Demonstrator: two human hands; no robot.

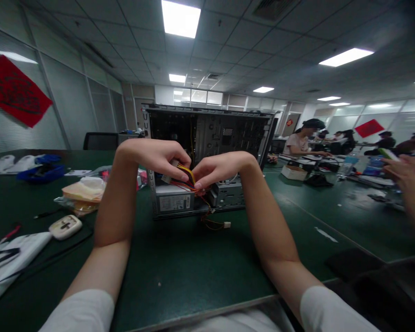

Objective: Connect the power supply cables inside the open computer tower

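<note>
A computer case point(210, 133) stands upright on the green table with its side open towards me. In its lower left sits a power supply point(174, 202) with a printed label. My left hand point(159, 157) is closed on a bundle of yellow, red and black power cables point(186, 174) above the power supply. The fingers of my right hand point(221, 168) pinch the same bundle from the other side. One loose lead with a white connector point(227, 225) hangs out over the front of the case onto the table.
To the left lie bagged items point(85, 191), a white power strip point(65, 227), blue straps point(43, 168) and a white board point(14, 258). An open white box point(293, 172) stands to the right. Another person's hand point(406, 175) holds something green at the right edge. People sit behind.
</note>
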